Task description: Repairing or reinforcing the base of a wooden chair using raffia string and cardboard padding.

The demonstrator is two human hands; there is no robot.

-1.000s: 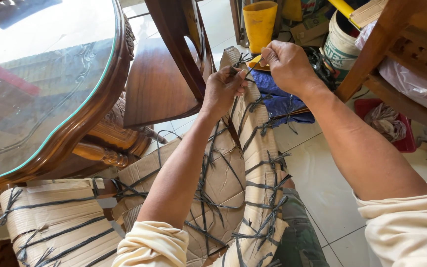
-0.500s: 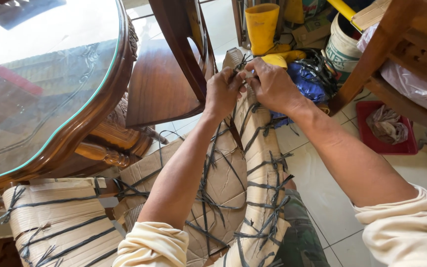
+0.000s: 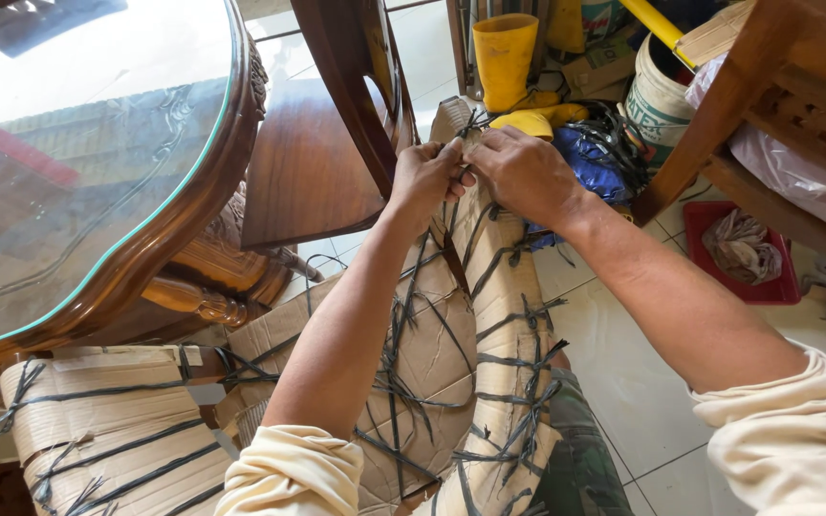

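Left hand and right hand both pinch black string at the top of the cardboard-wrapped furniture piece over the lap. Best kept taut, fingers close to the knot.

Two hands; two cardboard-wrapped pieces; one glass-topped table; two yellow boots.

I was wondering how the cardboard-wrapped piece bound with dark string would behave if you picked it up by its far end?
The cardboard-wrapped piece looks long and curved, so probably rigid but awkward. The dark string should give grip. Both hands, left hand and right hand, work its far end.
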